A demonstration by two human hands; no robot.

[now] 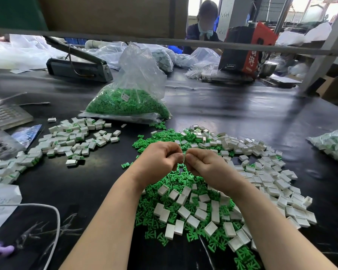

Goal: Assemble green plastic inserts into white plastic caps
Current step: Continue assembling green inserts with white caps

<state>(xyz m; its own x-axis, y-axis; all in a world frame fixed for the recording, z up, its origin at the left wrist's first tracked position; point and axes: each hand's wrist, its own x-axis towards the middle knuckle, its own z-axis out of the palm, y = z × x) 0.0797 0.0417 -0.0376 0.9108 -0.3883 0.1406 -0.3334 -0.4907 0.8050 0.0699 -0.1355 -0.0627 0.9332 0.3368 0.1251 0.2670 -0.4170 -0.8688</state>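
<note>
Head view looks down at two bare forearms meeting at the centre of the frame above a black surface [232, 114]. Left hand [160, 158] and right hand [205, 164] both have fingers curled, and their fingertips meet on a small white cap [183, 157] pinched between them; each grip is clamped on that piece, though how the fingers lie on it is too small to make out. Directly below and around the hands lies a mixed heap of loose green inserts [181, 177] and white caps [261, 172], spreading toward the lower right. A separate pile of finished caps with green showing [70, 141] sits at centre left. Behind the hands, upper centre, a clear plastic bag [133, 90] stands holding many more green pieces. Another bag of parts [334, 145] lies at the right edge. A white cable [56, 217] curves across the lower left.
</note>
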